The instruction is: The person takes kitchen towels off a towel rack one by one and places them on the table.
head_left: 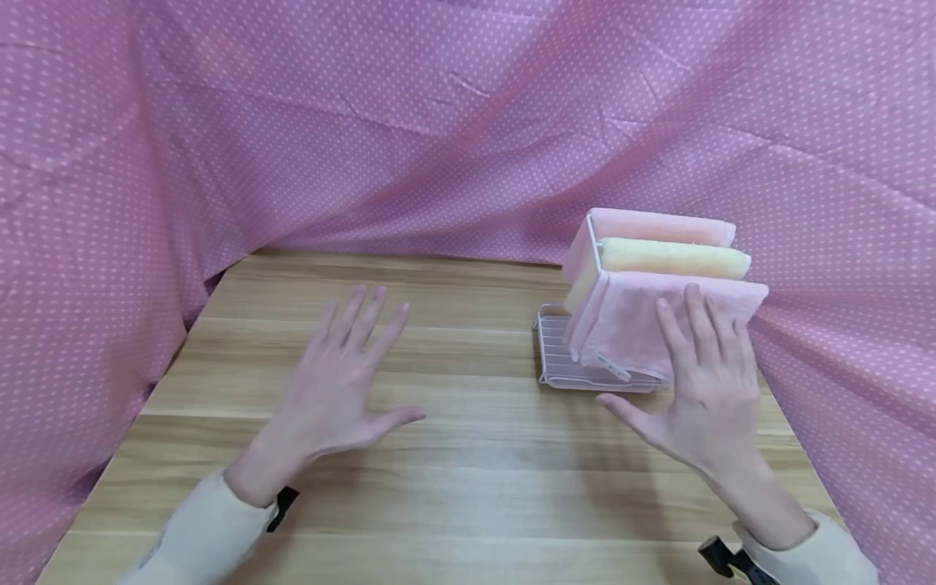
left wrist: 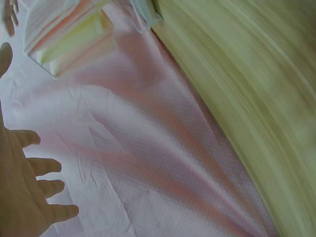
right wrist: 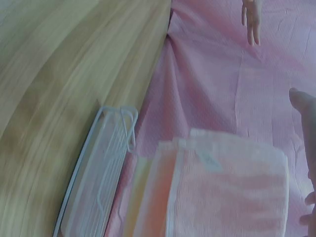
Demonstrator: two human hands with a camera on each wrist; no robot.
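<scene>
My left hand (head_left: 332,378) hovers over the left half of the table, fingers straight and spread, holding nothing. On the right, my right hand (head_left: 705,398) is raised with spread fingers in front of a white wire rack (head_left: 595,380). Over the rack's upper bars hang a front pink towel (head_left: 636,321), a yellow towel (head_left: 673,257) and a back pink towel (head_left: 658,223). In the head view the right fingers overlap the front towel; in the right wrist view the thumb (right wrist: 302,101) is apart from it. A small white tag (head_left: 613,367) shows at that towel's lower edge.
The wooden table (head_left: 453,487) lies beneath both hands. A pink polka-dot cloth (head_left: 409,130) hangs along the back and both sides, close behind the rack. Black straps (head_left: 283,508) are at the wrists, by the light sleeves.
</scene>
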